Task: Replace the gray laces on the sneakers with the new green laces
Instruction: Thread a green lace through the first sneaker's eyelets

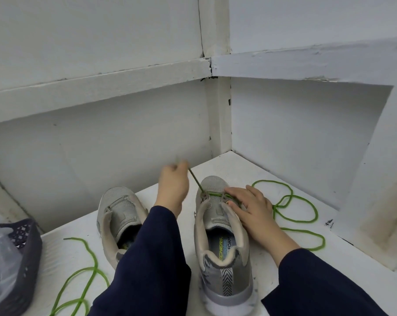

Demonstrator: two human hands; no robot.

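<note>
Sleeves (152,258); left hand (173,185) pinches lace (196,182); right hand (254,208) presses sneaker (225,270).

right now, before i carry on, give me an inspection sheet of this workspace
surface: white shelf
job's things: right sneaker has green lace through its front eyelets, slack coiled to its right; left sneaker, no lace seen in it; second green lace loose at front left; gray laces not seen
clutter: dark basket holding a plastic bag
grippers: left hand pinches the taut lace end; right hand rests on the right sneaker
cables: nothing seen
surroundings: white walls meeting in a corner
</note>
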